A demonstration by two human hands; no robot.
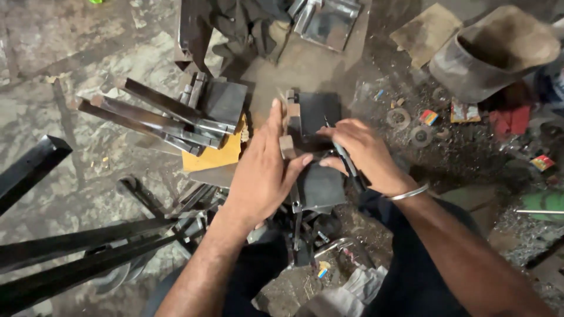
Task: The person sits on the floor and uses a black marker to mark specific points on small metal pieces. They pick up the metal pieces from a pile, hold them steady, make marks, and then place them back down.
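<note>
My left hand [264, 170] lies flat with fingers together, pressing a small metal try square [290, 126] against a dark steel plate [319, 111] on the workshop floor. My right hand [361, 149] grips a thin dark scriber or marker [343, 158] like a pen, its tip on the plate beside the square's edge. A second dark plate [320, 188] lies under both hands, nearer to me. A metal bangle [409, 192] sits on my right wrist.
A stack of steel bars and angle pieces [170, 114] rests on yellow card [214, 155] at left. Long black tubes [64, 258] cross the lower left. A worn metal pan [493, 50], grinding discs [399, 117] and scraps lie at right.
</note>
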